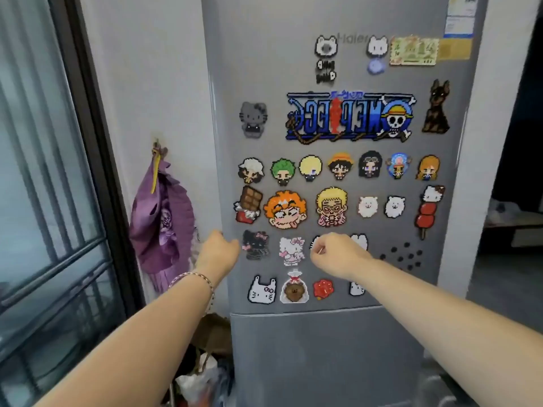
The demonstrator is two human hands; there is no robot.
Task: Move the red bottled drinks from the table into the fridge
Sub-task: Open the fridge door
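Note:
The grey fridge (338, 136) fills the middle of the view, its upper door shut and covered in pixel-bead magnets. My left hand (219, 249) is at the upper door's left edge, fingers curled round that edge. My right hand (338, 254) hovers in front of the lower part of the same door, fingers curled and holding nothing. No red bottled drink and no table is in view.
A purple cloth bag (163, 227) hangs on the white wall left of the fridge. A dark-framed glass door (53, 201) stands at far left. Bags (202, 365) lie on the floor by the fridge's lower door (323, 356). A dim doorway (517, 201) opens at right.

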